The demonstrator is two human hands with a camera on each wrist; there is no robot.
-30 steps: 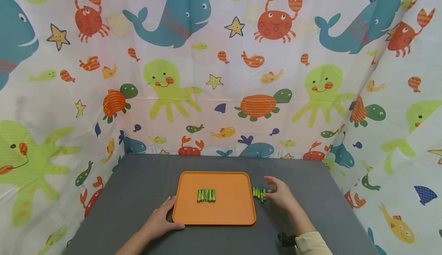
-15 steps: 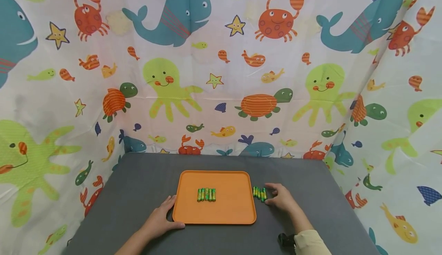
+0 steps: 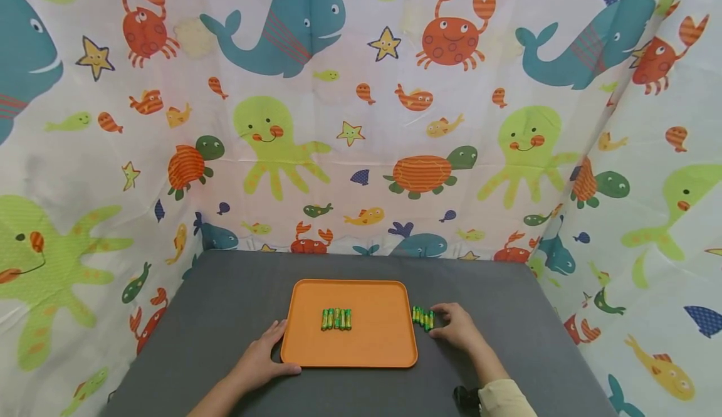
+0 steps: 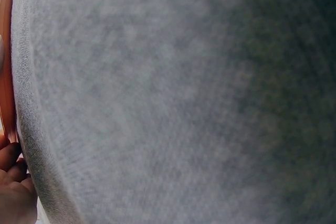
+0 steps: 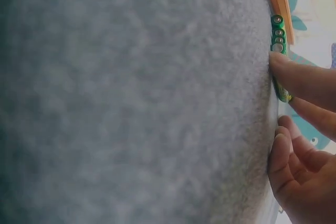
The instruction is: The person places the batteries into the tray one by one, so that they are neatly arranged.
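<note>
On the orange tray [image 3: 361, 351], a row of several green-and-yellow batteries [image 3: 336, 319] lies side by side, left of the middle. My left hand [image 3: 261, 357] holds the tray's front left corner, fingers along the left side and thumb at the front edge. Several more batteries [image 3: 418, 315] form a second row on the table just right of the tray. My right hand [image 3: 459, 328] pinches the rightmost battery [image 3: 429, 321] of that row end to end. In the right wrist view, the thumb [image 5: 286, 62] covers its near end and another finger reaches its far end.
A dark grey cloth covers the table [image 3: 361, 395]. Close behind and along both sides hangs a white curtain [image 3: 350, 216] printed with sea animals. A small black object [image 3: 465, 398] sits at the right wrist by the light sleeve [image 3: 504, 399].
The right hand came down onto the rightmost battery, which has turned from slanted to straight and moved slightly left against its row. The left hand and tray stay put.
</note>
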